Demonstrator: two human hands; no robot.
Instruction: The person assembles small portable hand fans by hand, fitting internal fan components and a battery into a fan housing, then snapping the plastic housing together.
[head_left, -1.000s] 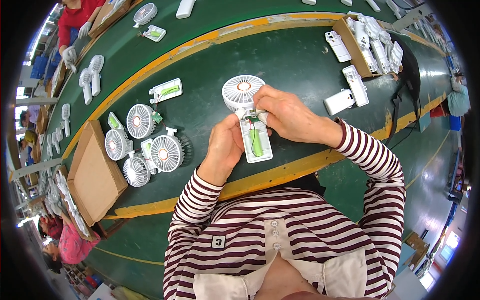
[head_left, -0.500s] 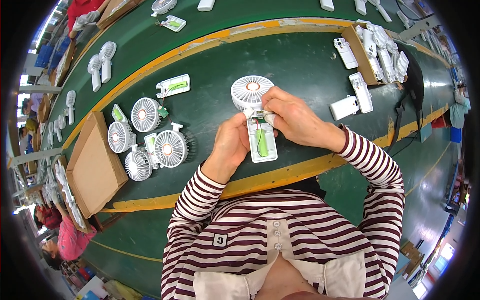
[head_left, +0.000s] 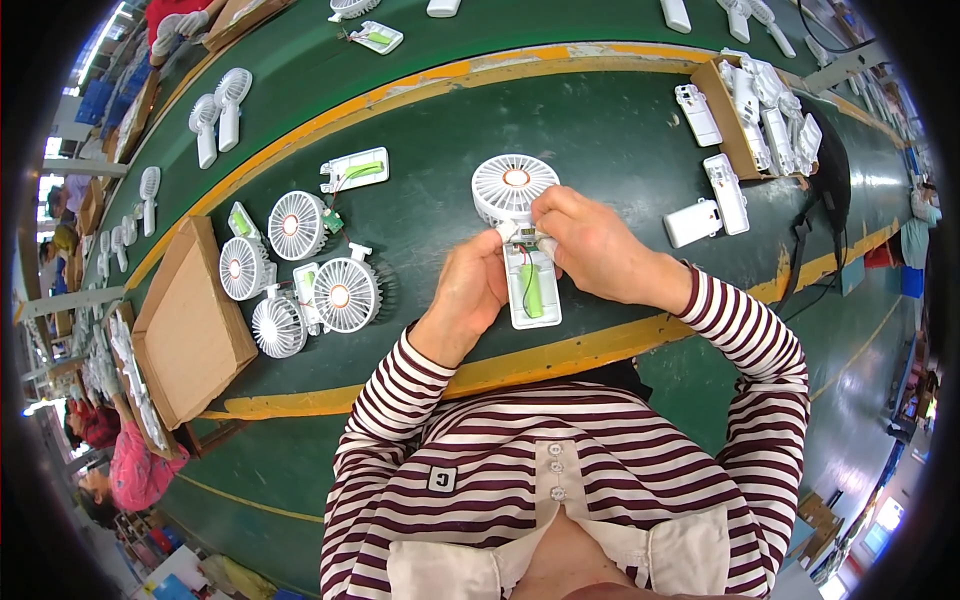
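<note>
A white handheld fan (head_left: 515, 185) lies in front of me with its round grille away from me. Its open handle shell (head_left: 534, 305) points toward me and holds a green battery (head_left: 531, 290) with thin wires and a small circuit board near the neck. My left hand (head_left: 470, 285) is closed on the left side of the neck, thumb and fingers pinching there. My right hand (head_left: 605, 250) has its fingers closed at the neck's right side, over the joint between fan head and handle. The fingertips look covered in white and partly hide that joint.
Several fan heads (head_left: 345, 295) with open handles lie left, beside an open cardboard box (head_left: 190, 325). At right are loose white handle shells (head_left: 692, 222) and a carton (head_left: 740, 130) full of shells. Beyond the yellow edge, a green conveyor (head_left: 300, 100) carries fans. A black strap (head_left: 800, 235) hangs at right.
The fans on the conveyor have shifted to the right. Both hands keep hold of the fan at its neck, with the right fingers slightly shifted. The whole view has moved a little.
</note>
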